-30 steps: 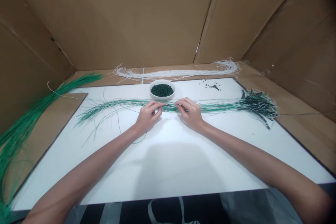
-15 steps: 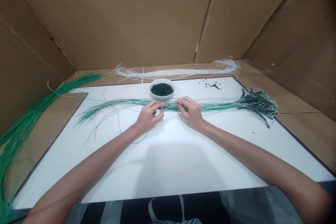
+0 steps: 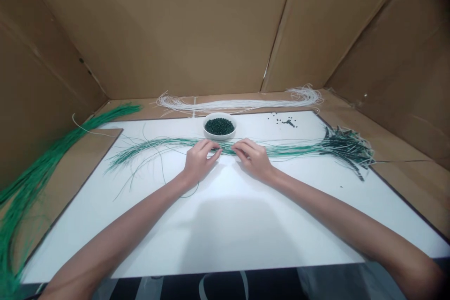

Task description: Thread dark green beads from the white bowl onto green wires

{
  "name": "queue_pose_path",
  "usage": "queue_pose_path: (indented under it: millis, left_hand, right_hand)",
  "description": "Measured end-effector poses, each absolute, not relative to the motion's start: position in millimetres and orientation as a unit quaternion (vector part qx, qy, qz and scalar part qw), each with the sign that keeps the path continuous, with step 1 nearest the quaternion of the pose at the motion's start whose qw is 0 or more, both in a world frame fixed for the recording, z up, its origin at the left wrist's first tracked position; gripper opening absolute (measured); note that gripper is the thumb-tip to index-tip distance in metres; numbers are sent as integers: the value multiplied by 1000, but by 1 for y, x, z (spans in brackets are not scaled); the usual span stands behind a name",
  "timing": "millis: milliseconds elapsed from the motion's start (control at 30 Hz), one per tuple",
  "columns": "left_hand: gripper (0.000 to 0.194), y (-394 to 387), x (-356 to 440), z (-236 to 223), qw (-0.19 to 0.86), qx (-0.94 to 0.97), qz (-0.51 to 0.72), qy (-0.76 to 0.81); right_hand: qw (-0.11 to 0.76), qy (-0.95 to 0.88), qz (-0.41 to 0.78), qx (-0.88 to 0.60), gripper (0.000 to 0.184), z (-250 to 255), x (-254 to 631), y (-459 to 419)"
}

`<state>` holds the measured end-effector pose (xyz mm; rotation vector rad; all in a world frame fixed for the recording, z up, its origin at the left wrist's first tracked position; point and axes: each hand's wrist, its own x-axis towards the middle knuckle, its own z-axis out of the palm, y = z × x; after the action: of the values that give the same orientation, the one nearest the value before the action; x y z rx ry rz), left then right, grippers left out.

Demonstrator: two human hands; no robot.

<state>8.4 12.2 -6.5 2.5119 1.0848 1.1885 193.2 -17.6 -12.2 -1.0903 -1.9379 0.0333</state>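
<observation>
My left hand (image 3: 199,161) hovers low over the middle of a bundle of thin green cords (image 3: 293,151), its thumb and fingers pinched together. A loose green cord (image 3: 191,194) loops out beneath its wrist and seems to run to these fingers. Facing it, a small gap to the right, my right hand (image 3: 253,159) is closed in a pinch; whatever is between its fingertips is too small to make out. Just behind both hands stands a white bowl (image 3: 220,137) of small dark green beads (image 3: 220,126). Strings of dark beads (image 3: 346,146) gather at the bundle's right end.
A white bundle of cords (image 3: 242,104) lies along the back. More green cords (image 3: 45,168) drape down the left side. Loose dark beads (image 3: 288,123) are scattered on the white board (image 3: 239,229) at the back right. Cardboard walls (image 3: 176,23) close in the back and sides.
The whole view has shifted slightly, with things sitting lower in the picture. My fingers have moved a little, and both hands stay pinched over the bundle.
</observation>
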Motion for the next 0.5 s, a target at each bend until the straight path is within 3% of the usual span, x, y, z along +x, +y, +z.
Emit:
queue_pose_path:
  millis: [167, 367, 500]
  left_hand:
    - [11, 15, 8, -9, 39, 846, 404, 347]
    - [13, 17, 6, -12, 78, 835, 437, 324]
    - [16, 18, 6, -14, 112, 817, 442, 353]
  right_hand:
    - [423, -791, 2, -442, 16, -4, 189, -13]
    - [417, -807, 15, -418, 17, 5, 185, -4]
    - [368, -832, 68, -410, 15, 21, 186, 4]
